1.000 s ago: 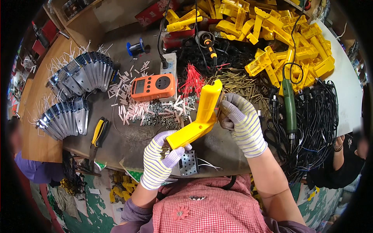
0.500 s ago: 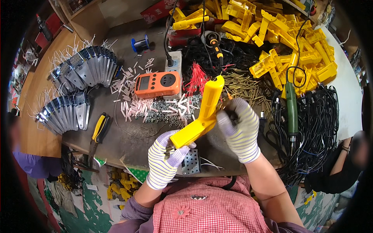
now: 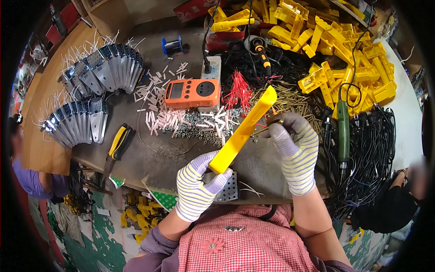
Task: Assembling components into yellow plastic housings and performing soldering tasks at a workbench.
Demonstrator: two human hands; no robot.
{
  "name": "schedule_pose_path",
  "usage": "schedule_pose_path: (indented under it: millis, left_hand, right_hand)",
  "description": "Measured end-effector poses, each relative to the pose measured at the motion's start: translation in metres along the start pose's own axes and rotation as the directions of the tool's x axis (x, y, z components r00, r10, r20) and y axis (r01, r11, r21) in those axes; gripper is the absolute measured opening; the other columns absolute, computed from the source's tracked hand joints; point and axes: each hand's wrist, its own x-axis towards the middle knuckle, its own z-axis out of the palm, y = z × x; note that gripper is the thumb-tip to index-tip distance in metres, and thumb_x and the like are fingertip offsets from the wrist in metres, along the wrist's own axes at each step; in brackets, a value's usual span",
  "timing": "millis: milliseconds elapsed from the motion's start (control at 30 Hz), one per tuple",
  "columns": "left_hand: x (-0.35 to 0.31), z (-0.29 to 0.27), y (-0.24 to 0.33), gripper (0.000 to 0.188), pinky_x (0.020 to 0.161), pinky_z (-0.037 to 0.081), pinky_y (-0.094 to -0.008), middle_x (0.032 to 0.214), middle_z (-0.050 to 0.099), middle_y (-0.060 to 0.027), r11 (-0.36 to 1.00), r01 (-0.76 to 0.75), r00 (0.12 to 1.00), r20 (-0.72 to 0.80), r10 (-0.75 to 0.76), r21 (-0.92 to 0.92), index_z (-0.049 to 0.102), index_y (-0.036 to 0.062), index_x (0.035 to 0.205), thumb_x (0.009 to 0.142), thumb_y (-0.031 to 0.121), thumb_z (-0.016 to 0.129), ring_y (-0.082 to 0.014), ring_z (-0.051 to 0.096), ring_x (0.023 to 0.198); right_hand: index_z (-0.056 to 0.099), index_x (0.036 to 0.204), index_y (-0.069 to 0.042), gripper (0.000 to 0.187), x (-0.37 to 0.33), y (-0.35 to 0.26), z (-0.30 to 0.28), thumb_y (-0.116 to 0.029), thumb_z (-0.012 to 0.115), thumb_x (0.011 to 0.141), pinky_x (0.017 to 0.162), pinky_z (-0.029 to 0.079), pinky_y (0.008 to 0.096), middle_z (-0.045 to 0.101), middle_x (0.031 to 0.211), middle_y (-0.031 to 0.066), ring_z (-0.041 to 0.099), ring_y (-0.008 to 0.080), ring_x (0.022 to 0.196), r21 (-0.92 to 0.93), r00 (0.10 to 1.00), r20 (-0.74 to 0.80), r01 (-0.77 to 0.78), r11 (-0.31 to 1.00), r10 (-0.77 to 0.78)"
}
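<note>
In a striped glove, my left hand (image 3: 198,183) grips the lower end of a yellow plastic housing (image 3: 244,129), tilted up and away to the right over the bench. My gloved right hand (image 3: 297,145), apart from the housing on its right side, pinches a long brass-coloured screw (image 3: 261,131) that points toward the housing. Beyond that hand lies a heap of similar brass-coloured screws (image 3: 294,102). A perforated metal plate (image 3: 229,188) with white wires rests at the bench's front edge, partly covered by my left hand.
Left stand rows of metal plates (image 3: 106,75) and yellow-black cutters (image 3: 120,143). An orange meter (image 3: 192,93) sits behind white sleeves and nuts (image 3: 195,131). Yellow housings (image 3: 358,68) are heaped at back right, near a green-handled tool (image 3: 343,136) over black cables (image 3: 376,154). People sit at both sides.
The yellow housing has turned in my left hand and now shows a narrower side. My right hand has drawn away from it to the right, and the screw now shows in its fingers.
</note>
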Motion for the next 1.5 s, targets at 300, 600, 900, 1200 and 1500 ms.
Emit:
schedule_pose_path:
  millis: [300, 600, 900, 1200, 1500]
  left_hand:
    - [-0.003, 0.007, -0.004, 0.041, 0.079, 0.057, -0.0332, 0.098, 0.074, -0.0117, 0.981, -0.090, 0.991, -0.079, 0.105, 0.170, 0.071, 0.0047, 0.115, 0.078, 0.015, 0.085, -0.0251, 0.073, 0.085]
    - [-0.004, 0.015, -0.004, 0.037, 0.078, 0.056, -0.0294, 0.094, 0.073, -0.0094, 0.999, -0.012, 0.985, -0.172, 0.017, 0.031, 0.068, -0.0001, 0.116, 0.085, 0.014, 0.082, -0.0162, 0.070, 0.082]
    - [0.038, -0.028, 0.029, 0.044, 0.075, 0.054, -0.0263, 0.093, 0.067, -0.0060, 0.876, 0.143, 0.990, 0.057, -0.131, -0.460, 0.063, -0.0029, 0.112, 0.091, 0.034, 0.075, -0.0114, 0.064, 0.083]
    - [0.042, -0.008, 0.007, 0.090, 0.101, 0.047, -0.0423, 0.131, 0.060, -0.0151, 0.902, -0.410, 0.839, 0.443, 0.315, 0.136, 0.051, 0.0040, 0.141, 0.070, 0.047, 0.086, -0.0297, 0.060, 0.114]
    - [0.024, -0.009, -0.005, 0.099, 0.094, 0.046, -0.0458, 0.110, 0.065, -0.0116, 0.829, -0.453, 0.730, 0.670, 0.133, 0.329, 0.050, 0.0055, 0.145, 0.064, 0.050, 0.086, -0.0341, 0.060, 0.101]
  right_hand:
    - [0.071, 0.093, -0.001, 0.015, -0.003, -0.007, 0.010, -0.013, 0.078, 0.087, 0.057, 0.047, 0.0280, 0.067, 0.073, 0.0078, 0.057, 0.0117, 0.059, -0.395, 0.859, 0.309, 0.506, 0.766, -0.408]
    - [0.069, 0.086, -0.002, 0.032, 0.018, 0.000, 0.008, -0.030, 0.084, 0.079, 0.065, 0.052, 0.0373, 0.067, 0.077, 0.0129, 0.065, 0.0293, 0.068, -0.568, 0.920, 0.298, 0.385, 0.728, -0.254]
    - [0.071, 0.110, -0.019, 0.035, 0.020, -0.069, -0.044, -0.021, 0.077, 0.075, 0.105, 0.046, 0.0476, 0.067, 0.117, 0.0072, 0.062, 0.0299, 0.112, -0.484, 0.358, 0.767, 0.867, -0.114, -0.533]
    - [0.070, 0.102, -0.017, 0.024, -0.042, -0.029, -0.071, -0.021, 0.068, 0.078, 0.058, 0.048, 0.0347, 0.058, 0.083, -0.0001, 0.062, 0.0188, 0.072, -0.563, 0.621, 0.728, 0.784, 0.262, -0.292]
    - [0.072, 0.102, -0.018, 0.030, -0.060, -0.007, -0.084, -0.019, 0.074, 0.072, 0.059, 0.050, 0.0356, 0.063, 0.089, -0.0004, 0.064, 0.0195, 0.074, -0.673, 0.721, 0.683, 0.684, 0.283, -0.119]
